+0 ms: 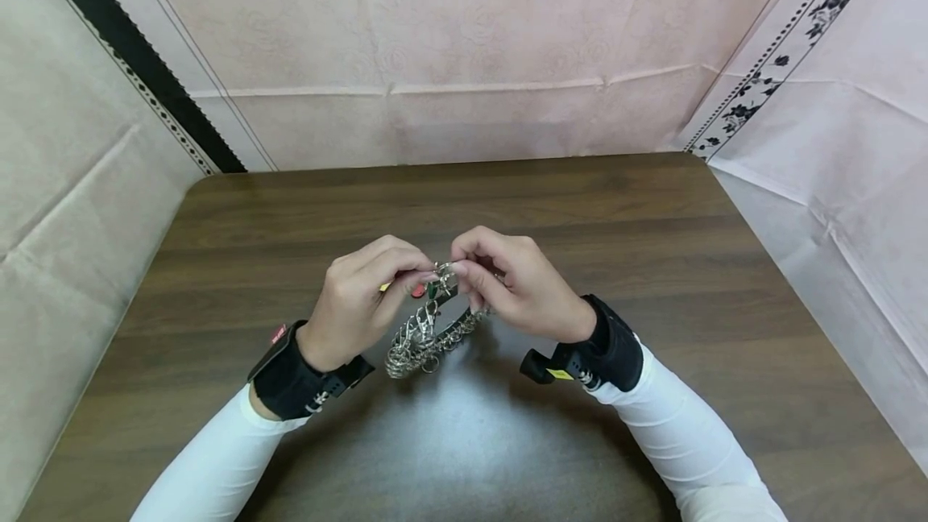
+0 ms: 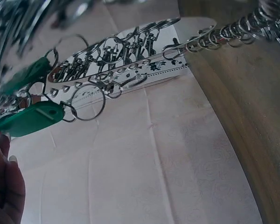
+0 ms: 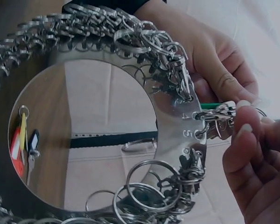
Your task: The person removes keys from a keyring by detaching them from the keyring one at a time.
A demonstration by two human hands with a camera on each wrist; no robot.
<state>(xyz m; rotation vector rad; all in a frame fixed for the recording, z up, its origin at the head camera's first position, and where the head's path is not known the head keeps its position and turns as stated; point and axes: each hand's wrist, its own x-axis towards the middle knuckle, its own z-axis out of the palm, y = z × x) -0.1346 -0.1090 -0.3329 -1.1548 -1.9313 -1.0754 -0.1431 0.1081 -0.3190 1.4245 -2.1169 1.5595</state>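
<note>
A flat shiny metal key holder ring point(image 3: 177, 126), numbered along its edge and lined with small clasps and split rings, hangs tilted between the hands above the table. In the head view, my left hand point(image 1: 366, 296) pinches small metal hardware at its far edge with thumb and forefinger. Opposite it, my right hand point(image 1: 515, 280) pinches the same cluster, fingertips nearly touching. A green key tag point(image 2: 32, 119) dangles there by a split ring point(image 2: 87, 102); a second green shape above it may be a reflection. The fingers hide the exact link gripped.
Through the ring's opening show a red tag point(image 3: 16, 151), a yellow tag point(image 3: 23, 137) and a black tag point(image 3: 34, 139) with keys, against the wood table point(image 1: 217, 280). Pale patterned cloth point(image 1: 471, 39) hangs behind the table's back edge and on both sides.
</note>
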